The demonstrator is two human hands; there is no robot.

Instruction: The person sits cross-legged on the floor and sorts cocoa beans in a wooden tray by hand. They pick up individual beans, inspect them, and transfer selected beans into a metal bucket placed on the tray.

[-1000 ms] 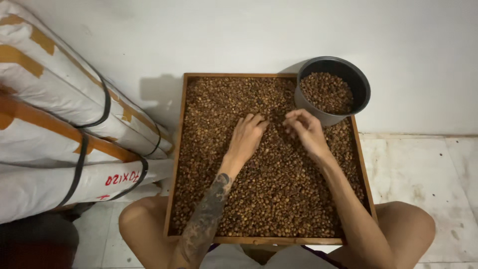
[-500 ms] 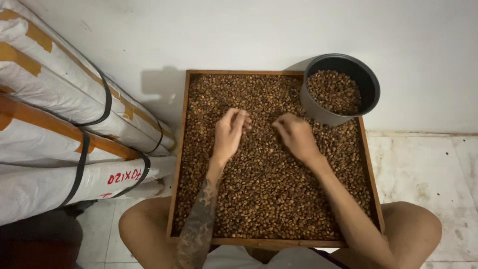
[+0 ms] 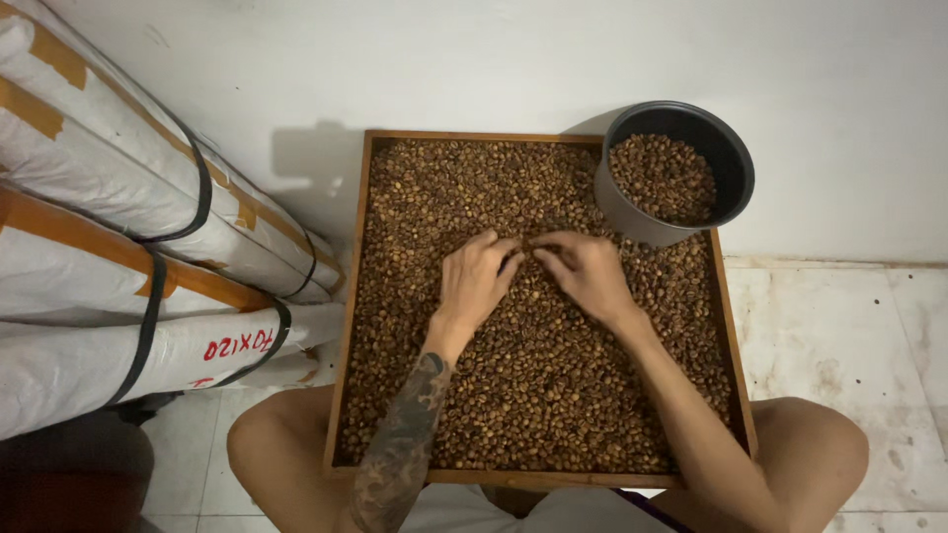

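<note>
Knees: bare, under the near edge of the wooden tray (image 3: 351,326), which rests across the lap.
Left hand (image 3: 472,281): palm down on the brown beans (image 3: 553,395), grip narrow, fingertips curled onto a few beans; whether any is pinched cannot be told.
Right hand (image 3: 586,271): just beside it, fingertips almost meeting the left's at mid-tray, grip likewise narrow.
Beans: fill the tray, lying directly under both grips.
Black pot (image 3: 733,168): on the tray's far right corner, partly filled, nearer the right hand.
Wrapped rolls (image 3: 109,247): stacked at left.
</note>
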